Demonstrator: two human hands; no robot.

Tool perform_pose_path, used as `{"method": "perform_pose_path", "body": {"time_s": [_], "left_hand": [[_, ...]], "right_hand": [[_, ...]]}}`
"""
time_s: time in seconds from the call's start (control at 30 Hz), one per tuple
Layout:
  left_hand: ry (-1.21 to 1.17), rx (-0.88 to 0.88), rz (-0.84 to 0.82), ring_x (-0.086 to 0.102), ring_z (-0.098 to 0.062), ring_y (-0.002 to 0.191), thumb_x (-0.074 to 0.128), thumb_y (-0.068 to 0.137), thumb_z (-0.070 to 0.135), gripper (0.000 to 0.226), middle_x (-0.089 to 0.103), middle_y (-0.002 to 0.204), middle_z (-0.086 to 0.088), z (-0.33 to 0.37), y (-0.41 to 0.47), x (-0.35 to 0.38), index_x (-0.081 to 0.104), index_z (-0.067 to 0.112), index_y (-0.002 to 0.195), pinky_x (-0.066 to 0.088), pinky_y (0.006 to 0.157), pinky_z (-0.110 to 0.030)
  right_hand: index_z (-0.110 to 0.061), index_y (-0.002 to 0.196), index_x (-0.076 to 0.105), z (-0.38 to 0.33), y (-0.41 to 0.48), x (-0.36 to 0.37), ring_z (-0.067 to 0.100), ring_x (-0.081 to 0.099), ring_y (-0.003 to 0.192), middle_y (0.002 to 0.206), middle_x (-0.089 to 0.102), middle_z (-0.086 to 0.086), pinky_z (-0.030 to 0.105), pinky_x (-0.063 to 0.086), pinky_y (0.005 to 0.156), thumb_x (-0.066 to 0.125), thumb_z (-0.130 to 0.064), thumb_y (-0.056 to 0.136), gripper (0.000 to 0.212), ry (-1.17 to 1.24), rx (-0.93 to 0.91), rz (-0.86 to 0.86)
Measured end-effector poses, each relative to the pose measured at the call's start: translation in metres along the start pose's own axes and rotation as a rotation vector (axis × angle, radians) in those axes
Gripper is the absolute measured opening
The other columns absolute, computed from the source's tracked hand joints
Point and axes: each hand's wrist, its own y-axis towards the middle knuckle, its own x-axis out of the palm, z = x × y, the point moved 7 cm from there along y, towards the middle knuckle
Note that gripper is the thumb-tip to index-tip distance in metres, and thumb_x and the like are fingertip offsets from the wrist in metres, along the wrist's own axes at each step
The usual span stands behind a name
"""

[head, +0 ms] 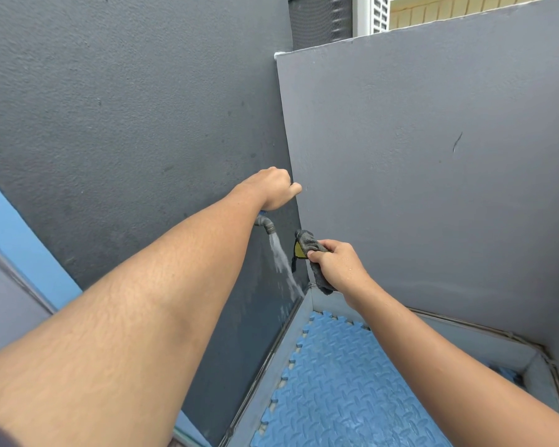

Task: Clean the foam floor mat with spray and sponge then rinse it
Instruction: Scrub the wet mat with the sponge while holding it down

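Head view: your left hand (273, 188) grips the running tap (267, 225), your right hand (336, 262) clutches the sponge (305, 245) at its 4 o'clock.

Bare forearms lead to the left hand (270, 188) and the right hand (339, 264), the latter flecked with droplets.

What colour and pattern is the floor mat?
Blue mat, raised diamond-plate pattern, seen in the head view.
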Motion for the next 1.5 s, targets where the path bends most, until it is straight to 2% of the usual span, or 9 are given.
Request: {"method": "perform_pose_path", "body": {"time_s": [0.27,0.43,0.63,0.8,0.9,1.0,1.2,1.3,1.5], "left_hand": [[-0.007,-0.068,-0.014,0.038,-0.022,0.061,0.038,0.105,0.033,0.048,0.043,0.074,-0.007,-0.005,0.003,0.003,0.047,0.003,0.069,0.027,0.056,-0.035],[0.068,-0.238,-0.004,0.057,-0.038,0.119,0.036,0.105,0.028,0.039,0.058,0.131,-0.018,-0.014,0.004,0.004,0.061,0.005,0.125,0.044,0.087,-0.042],[0.135,-0.257,0.03,0.057,-0.039,0.123,0.036,0.105,0.025,0.041,0.059,0.136,-0.019,-0.016,0.007,0.005,0.063,0.005,0.128,0.045,0.092,-0.042],[0.279,0.068,0.397,0.06,-0.04,0.108,0.041,0.107,0.028,0.032,0.06,0.119,-0.02,0.01,-0.001,-0.012,0.059,0.003,0.116,0.049,0.084,-0.046],[0.04,0.358,0.721,0.056,-0.032,0.087,0.053,0.099,0.026,0.023,0.058,0.098,-0.013,0.041,-0.039,-0.012,0.059,0.004,0.098,0.044,0.066,-0.037],[-0.135,0.527,0.821,0.055,-0.027,0.08,0.057,0.096,0.022,0.02,0.058,0.089,-0.01,0.068,-0.095,0.028,0.061,0.002,0.092,0.041,0.055,-0.032],[-0.382,0.405,0.43,0.055,-0.024,0.087,0.054,0.099,0.025,0.02,0.055,0.095,-0.005,0.035,-0.145,0.217,0.06,0.005,0.099,0.05,0.065,-0.039],[-0.421,0.207,0.112,0.061,-0.029,0.104,0.042,0.1,0.037,0.037,0.059,0.109,-0.007,-0.01,-0.156,0.341,0.061,0.008,0.113,0.051,0.088,-0.044],[-0.325,-0.062,-0.242,0.053,-0.041,0.132,0.032,0.097,0.044,0.065,0.057,0.142,-0.02,-0.072,-0.209,0.527,0.056,0.001,0.139,0.04,0.114,-0.051]], "right_hand": [[-0.022,0.097,0.072,0.0,-0.002,0.003,0.018,0.056,0.063,0.072,0.064,0.0,0.029,0.043,0.059,0.059,-0.019,0.095,0.013,-0.016,0.001,-0.004],[-0.021,0.097,0.072,0.005,-0.004,0.001,0.018,0.056,0.066,0.073,0.064,-0.001,0.029,0.043,0.061,0.059,-0.019,0.095,0.013,-0.032,0.012,-0.009],[-0.021,0.096,0.072,0.015,-0.003,0.002,0.018,0.056,0.066,0.072,0.063,-0.002,0.029,0.043,0.063,0.059,-0.019,0.095,0.013,-0.046,0.012,-0.005],[-0.019,0.092,0.071,0.05,-0.008,0.009,0.021,0.053,0.063,0.065,0.058,-0.002,0.03,0.042,0.061,0.059,-0.02,0.092,0.011,-0.063,0.075,-0.035],[-0.016,0.087,0.067,0.081,-0.009,0.006,0.022,0.05,0.058,0.06,0.052,-0.001,0.03,0.04,0.057,0.058,-0.017,0.094,0.012,-0.099,0.113,-0.037],[-0.016,0.084,0.065,0.118,-0.007,0.0,0.022,0.046,0.055,0.059,0.051,0.0,0.028,0.037,0.054,0.057,-0.017,0.096,0.015,-0.139,0.135,-0.034],[-0.023,0.113,0.069,0.245,-0.013,-0.025,0.027,0.062,0.088,0.095,0.068,0.008,0.029,0.041,0.071,0.062,-0.022,0.094,0.02,-0.433,0.225,0.009],[-0.021,0.128,0.063,0.321,-0.022,-0.051,0.033,0.059,0.107,0.118,0.057,0.012,0.035,0.047,0.091,0.061,-0.023,0.094,0.034,-0.626,0.304,0.015],[-0.02,0.138,0.056,0.382,-0.041,-0.013,0.03,0.046,0.123,0.132,0.048,0.008,0.039,0.041,0.106,0.061,-0.019,0.094,0.045,-0.84,0.03,-0.129]]}}
